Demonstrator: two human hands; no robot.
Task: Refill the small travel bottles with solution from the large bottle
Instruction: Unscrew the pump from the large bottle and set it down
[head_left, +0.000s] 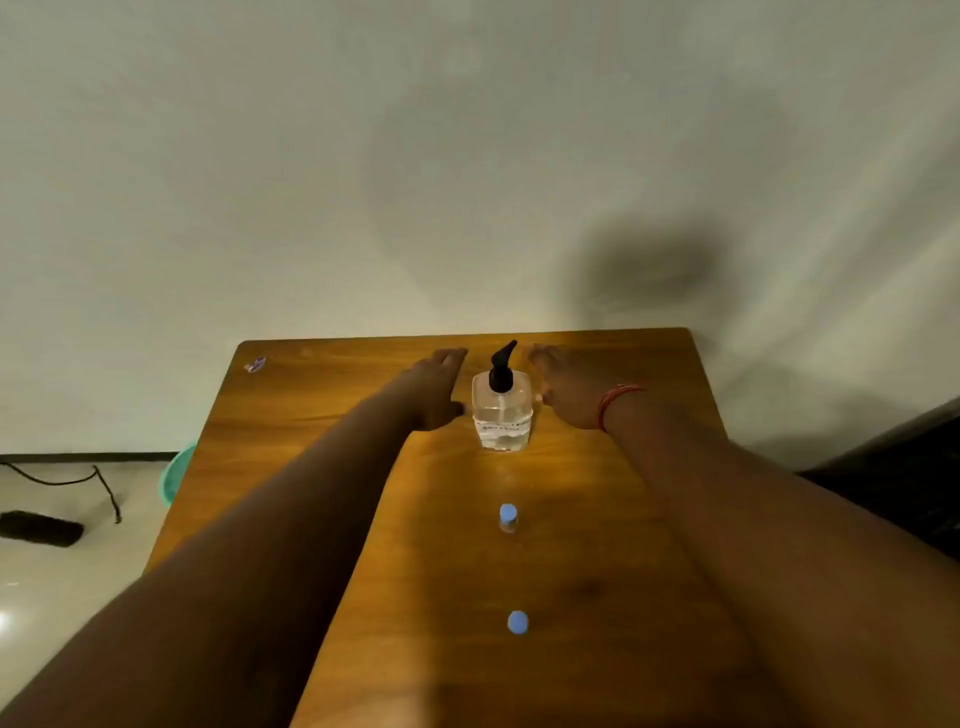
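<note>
A large clear bottle (502, 415) with a black pump head stands upright near the far edge of the wooden table (322, 410). My left hand (434, 389) lies just left of it with fingers stretched out, the thumb close to the bottle's side. My right hand (566, 389) is just right of it, fingers also straight, a red thread band on the wrist. Neither hand grips the bottle. Two small travel bottles with blue caps stand in a line toward me: one (508, 518) at mid-table, the other (518, 622) nearer.
A small scrap of wrapper (255, 365) lies at the table's far left corner. A plain wall rises behind the table. On the floor to the left are a green basin (176, 473), a black cable (98, 483) and a dark flat object (41, 527).
</note>
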